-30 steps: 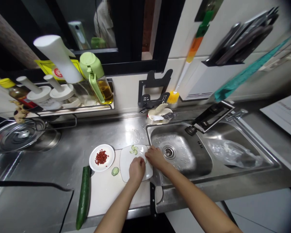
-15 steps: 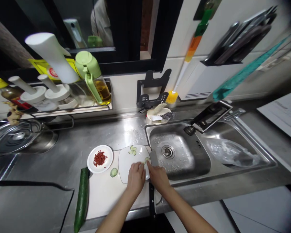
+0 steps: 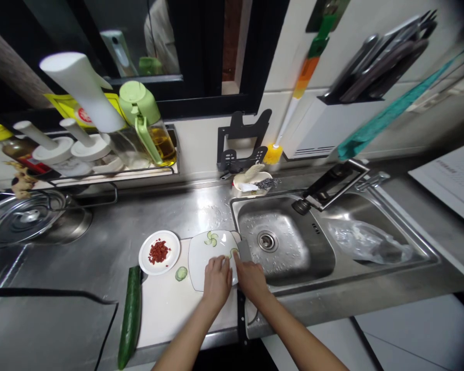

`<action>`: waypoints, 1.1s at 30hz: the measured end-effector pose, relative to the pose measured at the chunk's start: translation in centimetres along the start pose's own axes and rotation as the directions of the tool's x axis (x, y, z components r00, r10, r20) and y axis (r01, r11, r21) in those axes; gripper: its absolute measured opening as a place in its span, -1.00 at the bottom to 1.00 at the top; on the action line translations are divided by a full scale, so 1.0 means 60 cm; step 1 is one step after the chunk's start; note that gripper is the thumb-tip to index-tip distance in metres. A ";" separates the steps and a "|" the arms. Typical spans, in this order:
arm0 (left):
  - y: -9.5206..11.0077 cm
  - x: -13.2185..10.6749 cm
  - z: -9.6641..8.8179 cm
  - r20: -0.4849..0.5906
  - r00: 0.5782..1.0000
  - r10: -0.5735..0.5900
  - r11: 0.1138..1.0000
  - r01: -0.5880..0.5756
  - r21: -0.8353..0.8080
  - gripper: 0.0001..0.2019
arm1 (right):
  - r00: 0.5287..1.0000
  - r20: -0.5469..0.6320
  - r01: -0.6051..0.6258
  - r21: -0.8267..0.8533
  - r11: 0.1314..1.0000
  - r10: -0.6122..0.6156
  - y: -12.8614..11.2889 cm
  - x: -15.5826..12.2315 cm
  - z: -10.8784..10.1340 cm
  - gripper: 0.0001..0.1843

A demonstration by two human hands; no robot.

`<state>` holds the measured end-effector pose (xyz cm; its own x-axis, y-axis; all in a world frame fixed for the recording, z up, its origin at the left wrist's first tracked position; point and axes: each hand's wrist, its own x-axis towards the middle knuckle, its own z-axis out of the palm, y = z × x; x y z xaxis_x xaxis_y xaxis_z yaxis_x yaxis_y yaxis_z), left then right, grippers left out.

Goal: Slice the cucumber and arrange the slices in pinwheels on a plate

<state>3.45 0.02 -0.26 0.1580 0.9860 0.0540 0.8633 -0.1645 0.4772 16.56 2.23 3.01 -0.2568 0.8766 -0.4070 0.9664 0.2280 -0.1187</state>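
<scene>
A white squarish plate [image 3: 199,265] rests on the pale cutting board [image 3: 162,314]. Thin cucumber slices form a small pinwheel [image 3: 211,238] near its far edge. More slices [image 3: 234,252] lie at its right side, under my right index fingertip. My right hand [image 3: 252,281] is closed apart from that finger, its thumb hidden. My left hand [image 3: 218,281] is over the plate just beside it, fingers bent together; anything between them is hidden. A small stack of cucumber slices [image 3: 181,273] sits on the board left of the plate. The knife's black handle [image 3: 242,317] projects toward me below my hands.
Left of the plate are a white dish [image 3: 144,253] of chopped red bits and a whole cucumber [image 3: 130,317]. The steel sink [image 3: 294,242] adjoins the board on the right, with a plastic bag [image 3: 365,242] in its second basin. A condiment rack [image 3: 147,175] runs along the window.
Both hands stay over the plate, and my left fingers shift very slightly. The view moves a little; the slices look the same.
</scene>
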 end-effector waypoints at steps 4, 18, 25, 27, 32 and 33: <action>-0.001 0.000 0.002 -0.003 1.000 0.004 1.000 -0.004 0.028 -0.68 | 0.999 0.033 -0.004 -0.019 1.000 0.005 -0.001 0.001 -0.006 -0.45; 0.002 -0.005 -0.012 -0.059 0.998 0.002 1.000 -0.003 -0.012 -0.65 | 1.000 -0.015 0.017 -0.015 1.000 -0.018 -0.004 -0.003 -0.007 -0.48; -0.062 -0.053 -0.064 -0.221 0.963 -0.153 0.982 0.123 -0.144 -0.70 | 0.999 -0.036 0.021 0.056 0.998 -0.019 -0.018 -0.031 0.006 -0.52; -0.095 -0.076 -0.079 -0.249 0.937 -0.244 0.965 0.210 -0.156 -0.70 | 0.999 -0.030 0.023 0.098 0.995 -0.020 -0.027 -0.044 0.010 -0.53; -0.154 -0.113 -0.095 -0.238 0.874 -0.423 0.906 0.399 -0.141 -0.69 | 0.998 -0.018 0.065 0.141 0.988 -0.063 -0.056 -0.067 0.029 -0.54; -0.158 -0.114 -0.094 -0.226 0.870 -0.438 0.899 0.418 -0.132 -0.69 | 0.998 -0.011 0.069 0.136 0.988 -0.068 -0.061 -0.069 0.033 -0.54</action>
<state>-8.53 -5.01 -0.19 -0.3492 0.9364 0.0360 0.7783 0.2684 0.5676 14.08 -3.04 3.34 -0.3216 0.8636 -0.3883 0.9359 0.2278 -0.2686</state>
